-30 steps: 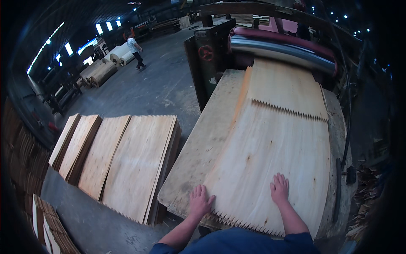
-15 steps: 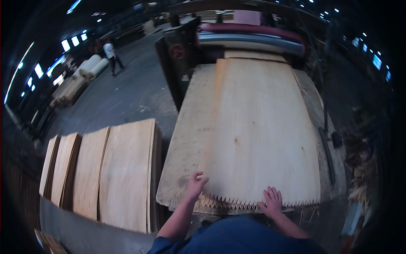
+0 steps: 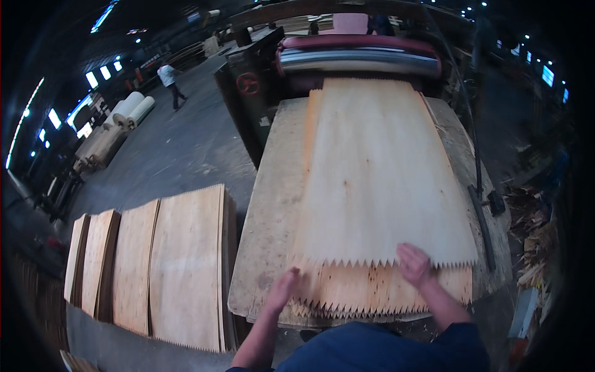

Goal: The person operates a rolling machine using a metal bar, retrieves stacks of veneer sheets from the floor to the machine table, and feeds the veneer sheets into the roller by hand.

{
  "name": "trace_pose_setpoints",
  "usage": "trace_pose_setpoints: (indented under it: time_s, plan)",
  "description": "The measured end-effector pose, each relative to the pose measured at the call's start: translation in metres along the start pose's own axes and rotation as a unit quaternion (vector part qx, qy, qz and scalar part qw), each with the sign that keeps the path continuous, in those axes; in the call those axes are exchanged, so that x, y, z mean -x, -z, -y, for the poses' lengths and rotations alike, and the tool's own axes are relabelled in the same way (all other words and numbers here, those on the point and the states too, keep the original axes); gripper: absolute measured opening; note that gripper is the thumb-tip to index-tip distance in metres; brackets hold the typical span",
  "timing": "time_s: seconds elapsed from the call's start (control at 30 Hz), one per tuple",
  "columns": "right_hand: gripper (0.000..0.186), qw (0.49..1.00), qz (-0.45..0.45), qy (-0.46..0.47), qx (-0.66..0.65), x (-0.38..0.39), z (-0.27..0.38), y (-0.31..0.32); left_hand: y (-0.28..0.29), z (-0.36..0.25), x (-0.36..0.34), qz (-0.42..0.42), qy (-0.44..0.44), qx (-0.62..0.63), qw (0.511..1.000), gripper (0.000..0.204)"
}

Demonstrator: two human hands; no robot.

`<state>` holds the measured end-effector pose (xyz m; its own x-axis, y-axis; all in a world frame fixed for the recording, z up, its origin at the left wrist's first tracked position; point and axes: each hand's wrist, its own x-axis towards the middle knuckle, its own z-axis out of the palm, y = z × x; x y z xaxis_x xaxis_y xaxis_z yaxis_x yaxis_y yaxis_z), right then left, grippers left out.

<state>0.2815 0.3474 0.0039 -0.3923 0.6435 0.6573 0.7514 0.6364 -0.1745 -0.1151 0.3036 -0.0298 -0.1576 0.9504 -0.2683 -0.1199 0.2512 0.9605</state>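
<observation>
A pale veneer sheet [image 3: 378, 180] with a saw-toothed near edge lies on top of other sheets on the worn feed table. My right hand [image 3: 415, 265] is closed at its near edge, fingers on the top face and thumb side hidden. By the sheet's near left corner is my left hand [image 3: 285, 288], its fingers bunched and smeared by motion; whether it touches the corner I cannot tell. Below the top sheet shows an orange-toned veneer sheet [image 3: 353, 288], also jagged along its near edge. The top sheet's far end lies close before the rollers [image 3: 359, 60].
Stacked veneer sheets [image 3: 186, 266] stand at the left, beside the feed table [image 3: 263, 248]. A machine post with a red handwheel [image 3: 248, 84] rises at the table's far left. Scrap wood [image 3: 536, 254] lies to the right. Another person [image 3: 170, 84] walks far left near white rolls [image 3: 133, 108].
The top veneer sheet has slid away from me toward the rollers, baring the sheet below. My right hand has moved forward with it and closed; my left hand has dropped slightly nearer.
</observation>
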Motion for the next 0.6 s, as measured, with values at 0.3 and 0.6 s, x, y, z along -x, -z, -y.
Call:
trace_pose_setpoints:
  time_s: [0.3, 0.6]
  plan:
    - [0.032, 0.977, -0.010, -0.213, 0.027, -0.112, -0.158, -0.097, -0.046, 0.052, 0.010, -0.006, -0.166, -0.606, 0.778, 0.064]
    - [0.043, 0.954, 0.206, -0.217, 0.011, 0.015, -0.066, -0.104, -0.020, 0.058, 0.025, -0.155, -0.117, -0.559, 0.806, 0.066]
